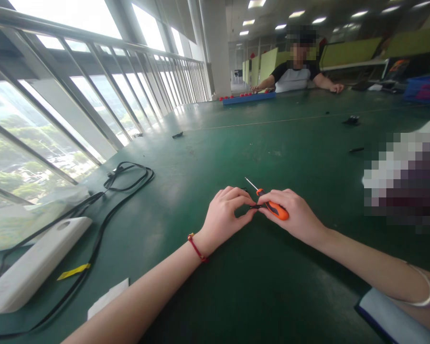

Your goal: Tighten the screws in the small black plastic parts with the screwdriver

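Note:
Both hands meet over the middle of the green table (pixel 215 157). My left hand (pixel 229 210), with a red cord bracelet on its wrist, pinches a small thin black part (pixel 255 207) between thumb and fingertips. The part's kind is too small to make out. My right hand (pixel 294 215) is closed around a screwdriver (pixel 278 210) with an orange and black handle; its thin metal shaft points up and to the left, away from the black part. The right fingertips also touch the black part's right end.
At left lie a white power strip (pixel 39 263), a looped black cable (pixel 103 229) with a yellow tag, and a white paper piece (pixel 109 298). Metal railing borders that side. Across the table, a person (pixel 297 71) sits behind a blue tray (pixel 249 98). Small black pieces (pixel 351 120) lie farther off.

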Demonstrator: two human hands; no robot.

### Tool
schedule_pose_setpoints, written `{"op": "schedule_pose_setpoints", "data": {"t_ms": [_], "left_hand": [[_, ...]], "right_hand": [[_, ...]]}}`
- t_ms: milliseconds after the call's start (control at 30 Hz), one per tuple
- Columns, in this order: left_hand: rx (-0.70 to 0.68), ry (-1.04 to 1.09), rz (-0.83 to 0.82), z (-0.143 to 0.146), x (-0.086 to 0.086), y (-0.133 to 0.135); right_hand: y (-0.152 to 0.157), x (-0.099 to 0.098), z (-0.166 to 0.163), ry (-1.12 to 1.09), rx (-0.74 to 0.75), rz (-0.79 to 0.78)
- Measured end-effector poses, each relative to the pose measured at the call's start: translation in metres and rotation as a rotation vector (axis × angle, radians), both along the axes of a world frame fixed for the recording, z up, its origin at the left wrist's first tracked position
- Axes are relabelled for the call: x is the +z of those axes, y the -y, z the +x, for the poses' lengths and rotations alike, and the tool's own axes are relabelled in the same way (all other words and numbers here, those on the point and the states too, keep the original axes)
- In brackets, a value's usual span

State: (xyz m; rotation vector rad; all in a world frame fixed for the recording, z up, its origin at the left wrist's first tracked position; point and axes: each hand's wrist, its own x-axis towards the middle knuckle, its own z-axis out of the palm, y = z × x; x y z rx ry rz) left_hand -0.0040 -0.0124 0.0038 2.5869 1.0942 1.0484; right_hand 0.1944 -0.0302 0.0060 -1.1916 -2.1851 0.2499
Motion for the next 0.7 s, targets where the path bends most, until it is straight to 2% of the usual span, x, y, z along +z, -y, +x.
{"op": "schedule_pose_setpoints", "data": {"t_ms": [133,300,467,600,700], "left_hand": [[0.037,-0.01,-0.015,-0.002,0.002,-0.001],[0.185,0.124,-0.121,-0.012,0.005,-0.016],[0.17,0.039,-0.268,-0.009,-0.004,-0.031],[0.146,0.003,-0.237,-0.004,-0.002,-0.034],[0.187,0.069,-0.187,-0.025,0.011,-0.037]], "right_hand": [[0.0,-0.002,0.0,-0.028,-0.03,-0.008],[-0.002,-0.004,0.002,-0.185,-0.115,-0.09],[-0.003,-0.003,0.003,-0.22,-0.112,-0.137],[-0.002,-0.001,0.004,-0.229,-0.089,-0.17],[-0.002,0.0,0.004,-0.257,-0.089,-0.208]]}}
